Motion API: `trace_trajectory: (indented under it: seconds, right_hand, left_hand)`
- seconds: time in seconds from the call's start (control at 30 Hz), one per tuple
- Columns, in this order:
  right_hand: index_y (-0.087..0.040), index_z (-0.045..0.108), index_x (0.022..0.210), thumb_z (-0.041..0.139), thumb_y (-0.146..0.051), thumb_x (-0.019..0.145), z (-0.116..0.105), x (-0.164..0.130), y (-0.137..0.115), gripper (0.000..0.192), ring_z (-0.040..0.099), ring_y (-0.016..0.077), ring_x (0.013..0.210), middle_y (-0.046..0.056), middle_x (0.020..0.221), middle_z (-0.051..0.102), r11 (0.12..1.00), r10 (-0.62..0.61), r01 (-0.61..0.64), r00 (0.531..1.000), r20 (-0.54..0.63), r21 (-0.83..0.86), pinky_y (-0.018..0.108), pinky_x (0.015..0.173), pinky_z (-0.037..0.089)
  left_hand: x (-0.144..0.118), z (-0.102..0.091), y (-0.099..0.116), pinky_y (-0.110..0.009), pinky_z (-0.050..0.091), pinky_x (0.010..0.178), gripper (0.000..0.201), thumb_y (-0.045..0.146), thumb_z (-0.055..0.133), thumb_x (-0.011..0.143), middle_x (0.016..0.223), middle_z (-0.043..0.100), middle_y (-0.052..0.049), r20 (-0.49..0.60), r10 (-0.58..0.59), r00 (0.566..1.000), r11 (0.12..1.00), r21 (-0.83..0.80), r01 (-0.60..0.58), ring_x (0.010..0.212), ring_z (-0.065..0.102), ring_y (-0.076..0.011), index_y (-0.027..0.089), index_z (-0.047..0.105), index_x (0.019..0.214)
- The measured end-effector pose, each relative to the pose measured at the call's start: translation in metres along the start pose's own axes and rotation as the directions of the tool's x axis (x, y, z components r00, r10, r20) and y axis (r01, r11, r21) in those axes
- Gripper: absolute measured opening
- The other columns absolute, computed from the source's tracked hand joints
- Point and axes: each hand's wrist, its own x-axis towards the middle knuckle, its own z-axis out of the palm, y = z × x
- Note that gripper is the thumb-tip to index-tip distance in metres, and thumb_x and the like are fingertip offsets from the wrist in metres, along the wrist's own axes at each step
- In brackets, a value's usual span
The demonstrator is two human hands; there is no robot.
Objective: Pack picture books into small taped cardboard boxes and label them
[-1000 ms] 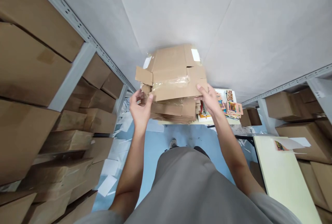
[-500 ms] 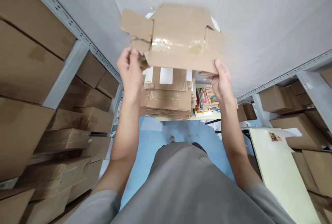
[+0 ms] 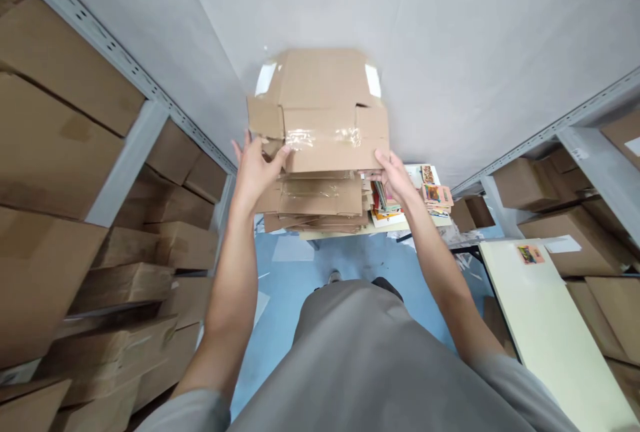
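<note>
A folded-down cardboard box (image 3: 320, 119) with clear tape across its front rests on or just over a stack of flattened cardboard (image 3: 320, 197). At the box's near left corner is my left hand (image 3: 257, 169). Its thumb and forefinger close on the edge by a raised flap, while its other fingers stick out beside it. My right hand (image 3: 393, 172) pinches the near right corner, thumb on top and fingers underneath. White labels show on both far corners of the box.
Books and papers (image 3: 387, 202) lie right of the stack on a pale table (image 3: 335, 234). Shelves of brown cartons (image 3: 135, 285) line the left, with more cartons (image 3: 575, 242) on the right. A cream table (image 3: 545, 325) stands at the near right. Grey sheeting (image 3: 450, 39) hangs behind.
The cardboard box has come down and left onto or close over the stack, and it sits straighter. My hands moved with it; some left fingers have spread.
</note>
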Motion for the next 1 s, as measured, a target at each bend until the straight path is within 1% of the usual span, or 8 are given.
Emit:
trace_trajectory:
  seconds: [0.13, 0.3, 0.43, 0.57, 0.67, 0.77, 0.83, 1.0]
  right_hand:
    - [-0.028, 0.061, 0.111, 0.093, -0.063, 0.094, 0.014, -0.012, 0.038, 0.05, 0.09, 0.0256, 0.109, 0.004, 0.113, 0.086, 0.98, 0.168, -0.163, 0.985, -0.034, 0.115, 0.031, 0.081, 0.075]
    - [-0.029, 0.058, 0.104, 0.097, -0.035, 0.09, 0.033, -0.032, 0.069, 0.042, 0.087, 0.023, 0.121, 0.001, 0.12, 0.085, 0.932, 0.186, -0.19, 0.982, 0.042, 0.308, 0.033, 0.102, 0.072]
    - [-0.029, 0.061, 0.102, 0.084, -0.013, 0.092, 0.055, -0.034, 0.092, 0.03, 0.087, 0.0211, 0.114, 0.0, 0.106, 0.086, 0.869, 0.321, -0.296, 0.947, 0.004, 0.397, 0.039, 0.114, 0.069]
    - [-0.027, 0.066, 0.11, 0.069, -0.006, 0.099, 0.085, -0.014, 0.104, 0.024, 0.085, 0.0179, 0.098, 0.0, 0.093, 0.084, 0.779, 0.473, -0.35, 0.873, -0.121, 0.521, 0.037, 0.11, 0.072]
    - [-0.028, 0.067, 0.116, 0.06, -0.009, 0.108, 0.099, 0.003, 0.104, 0.022, 0.082, 0.0158, 0.092, -0.003, 0.09, 0.082, 0.723, 0.526, -0.312, 0.827, -0.198, 0.616, 0.036, 0.107, 0.073]
    - [-0.026, 0.067, 0.116, 0.054, -0.013, 0.114, 0.103, 0.013, 0.099, 0.019, 0.081, 0.0157, 0.086, -0.002, 0.086, 0.08, 0.699, 0.564, -0.334, 0.801, -0.201, 0.632, 0.032, 0.097, 0.075]
    - [-0.024, 0.067, 0.116, 0.053, -0.017, 0.117, 0.102, 0.019, 0.096, 0.016, 0.082, 0.0166, 0.085, 0.001, 0.089, 0.081, 0.7, 0.567, -0.371, 0.808, -0.161, 0.61, 0.027, 0.084, 0.074]
    - [-0.022, 0.065, 0.125, 0.062, -0.037, 0.121, 0.111, 0.045, 0.083, 0.016, 0.085, 0.0174, 0.086, 0.007, 0.098, 0.082, 0.718, 0.561, -0.451, 0.826, -0.057, 0.53, 0.019, 0.067, 0.069]
  left_hand:
    - [-0.01, 0.01, -0.028, -0.057, 0.063, 0.122, 0.058, 0.057, 0.101, 0.078, 0.122, 0.081, -0.015, 0.049, -0.175, 0.983, 0.979, -0.095, 0.179, 0.132, 0.077, -0.0367, 0.023, 0.069, 0.113]
    - [-0.005, 0.01, -0.033, -0.06, 0.073, 0.105, 0.056, 0.07, 0.089, 0.08, 0.117, 0.085, -0.019, 0.237, -0.338, 0.911, 0.824, -0.393, 0.408, 0.121, 0.084, -0.0402, 0.023, 0.074, 0.108]
    - [0.011, 0.001, -0.024, -0.058, 0.073, 0.105, 0.059, 0.063, 0.096, 0.07, 0.111, 0.088, -0.018, 0.223, -0.324, 0.92, 0.872, -0.307, 0.381, 0.121, 0.085, -0.0438, 0.02, 0.079, 0.107]
    - [0.03, 0.005, -0.009, -0.046, 0.075, 0.086, 0.057, 0.054, 0.104, 0.068, 0.096, 0.085, -0.013, 0.167, -0.335, 0.927, 0.929, -0.106, 0.355, 0.099, 0.086, -0.0367, 0.02, 0.079, 0.105]
    - [0.037, 0.016, 0.006, -0.036, 0.069, 0.066, 0.049, 0.05, 0.105, 0.073, 0.08, 0.08, -0.01, 0.271, -0.464, 0.843, 0.876, 0.002, 0.482, 0.078, 0.082, -0.03, 0.021, 0.077, 0.1]
    - [0.037, 0.028, 0.02, -0.031, 0.062, 0.059, 0.038, 0.029, 0.104, 0.068, 0.074, 0.078, -0.009, 0.317, -0.597, 0.737, 0.794, 0.1, 0.6, 0.069, 0.077, -0.0262, 0.02, 0.075, 0.09]
    - [0.041, 0.03, 0.028, -0.031, 0.062, 0.06, 0.03, 0.018, 0.096, 0.066, 0.074, 0.078, -0.009, 0.262, -0.606, 0.751, 0.784, 0.035, 0.62, 0.068, 0.077, -0.0253, 0.018, 0.074, 0.086]
    - [0.088, 0.01, 0.05, -0.033, 0.07, 0.073, 0.016, 0.014, 0.08, 0.073, 0.08, 0.08, -0.009, 0.089, -0.47, 0.878, 0.838, -0.269, 0.475, 0.081, 0.082, -0.0258, 0.016, 0.073, 0.087]
